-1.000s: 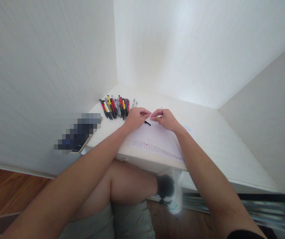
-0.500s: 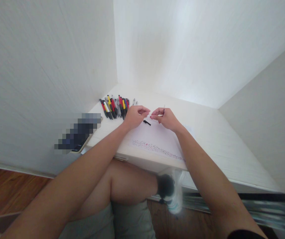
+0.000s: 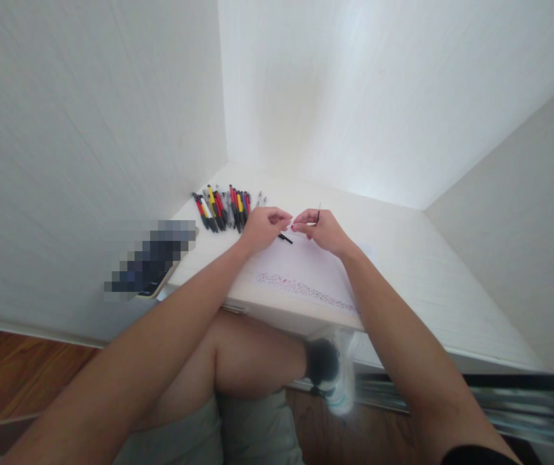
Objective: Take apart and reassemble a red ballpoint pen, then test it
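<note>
My left hand point(image 3: 263, 227) is above a white sheet of paper point(image 3: 306, 261), thumb and fingertips pinched together. Anything between those fingertips is too small to make out. Facing it, nearly touching, my right hand point(image 3: 324, 230) is also closed in a pinch. A thin pen point(image 3: 318, 214), dark below and pale at the top, sticks up from between its fingers. A tiny red spot shows at the right fingertips; I cannot tell what it is. Beneath the hands a black pen cap point(image 3: 285, 239) lies on the paper, partly covered by my left hand. Small coloured marks crowd the sheet's near edge.
Several pens point(image 3: 221, 206), red, yellow, black and clear, lie left of my left hand. A phone-like device point(image 3: 161, 278), partly pixelated, is at the white desk's point(image 3: 427, 284) left edge. White walls enclose the desk. My crossed leg is below its front edge.
Both hands stay almost in place, fingertips shifting very slightly. The black cap is a little more covered by my left hand.
</note>
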`<act>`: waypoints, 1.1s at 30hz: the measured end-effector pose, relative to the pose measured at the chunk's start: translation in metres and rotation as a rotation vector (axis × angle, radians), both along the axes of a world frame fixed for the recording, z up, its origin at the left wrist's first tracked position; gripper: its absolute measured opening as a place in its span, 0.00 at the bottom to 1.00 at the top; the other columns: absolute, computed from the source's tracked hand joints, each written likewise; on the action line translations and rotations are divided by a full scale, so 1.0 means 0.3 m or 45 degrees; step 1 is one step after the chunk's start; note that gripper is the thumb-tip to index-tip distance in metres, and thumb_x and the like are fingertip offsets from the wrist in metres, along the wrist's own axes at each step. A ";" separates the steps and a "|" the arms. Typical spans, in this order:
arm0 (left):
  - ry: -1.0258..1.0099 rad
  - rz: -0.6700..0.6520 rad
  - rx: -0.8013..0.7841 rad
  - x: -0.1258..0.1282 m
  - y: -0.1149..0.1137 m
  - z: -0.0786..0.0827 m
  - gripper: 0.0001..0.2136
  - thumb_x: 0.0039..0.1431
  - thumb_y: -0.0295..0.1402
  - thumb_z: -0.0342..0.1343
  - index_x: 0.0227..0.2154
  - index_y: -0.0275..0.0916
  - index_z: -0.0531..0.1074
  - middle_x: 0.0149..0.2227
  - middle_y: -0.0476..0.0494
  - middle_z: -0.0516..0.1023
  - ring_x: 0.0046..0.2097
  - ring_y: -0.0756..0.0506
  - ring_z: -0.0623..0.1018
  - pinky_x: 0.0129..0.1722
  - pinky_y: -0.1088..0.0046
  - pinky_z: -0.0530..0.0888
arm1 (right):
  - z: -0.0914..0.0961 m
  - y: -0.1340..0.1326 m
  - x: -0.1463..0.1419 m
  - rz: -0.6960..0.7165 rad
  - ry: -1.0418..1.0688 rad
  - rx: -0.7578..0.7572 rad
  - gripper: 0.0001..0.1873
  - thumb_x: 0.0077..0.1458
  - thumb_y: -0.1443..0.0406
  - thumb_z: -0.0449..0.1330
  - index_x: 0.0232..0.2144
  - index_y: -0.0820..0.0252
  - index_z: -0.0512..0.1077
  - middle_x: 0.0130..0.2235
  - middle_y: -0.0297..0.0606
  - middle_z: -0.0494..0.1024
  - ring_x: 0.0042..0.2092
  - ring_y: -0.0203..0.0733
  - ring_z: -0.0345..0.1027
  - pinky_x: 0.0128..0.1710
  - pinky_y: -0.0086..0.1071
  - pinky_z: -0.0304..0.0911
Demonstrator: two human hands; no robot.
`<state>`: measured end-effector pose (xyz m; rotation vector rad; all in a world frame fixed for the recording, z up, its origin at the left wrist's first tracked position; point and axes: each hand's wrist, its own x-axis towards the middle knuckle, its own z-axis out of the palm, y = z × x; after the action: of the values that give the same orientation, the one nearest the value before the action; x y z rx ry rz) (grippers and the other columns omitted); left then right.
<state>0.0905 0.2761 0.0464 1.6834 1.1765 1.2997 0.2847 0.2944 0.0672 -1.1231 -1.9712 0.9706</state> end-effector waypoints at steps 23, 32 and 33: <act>-0.121 0.068 -0.008 0.026 -0.033 0.022 0.02 0.56 0.25 0.64 0.32 0.34 0.80 0.28 0.43 0.81 0.28 0.49 0.79 0.29 0.74 0.77 | -0.007 0.011 0.013 0.008 0.129 -0.044 0.12 0.49 0.59 0.70 0.31 0.63 0.78 0.31 0.38 0.79 0.28 0.33 0.64 0.24 0.29 0.59; -0.136 0.009 -0.116 0.047 -0.053 0.030 0.03 0.56 0.25 0.64 0.33 0.33 0.81 0.28 0.41 0.81 0.29 0.47 0.79 0.34 0.69 0.80 | -0.045 0.051 0.033 0.076 0.128 0.018 0.12 0.51 0.59 0.69 0.33 0.62 0.80 0.34 0.41 0.81 0.30 0.36 0.68 0.24 0.29 0.60; -0.172 0.037 -0.115 0.048 -0.052 0.028 0.03 0.56 0.25 0.64 0.33 0.32 0.81 0.29 0.40 0.82 0.30 0.46 0.80 0.35 0.69 0.80 | -0.045 0.051 0.035 0.078 0.134 0.022 0.12 0.51 0.59 0.69 0.34 0.62 0.80 0.34 0.41 0.81 0.31 0.36 0.68 0.24 0.29 0.60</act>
<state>0.1050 0.2605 0.0548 1.4951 1.1664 1.3360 0.2951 0.3098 0.0538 -0.9872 -1.9351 1.0212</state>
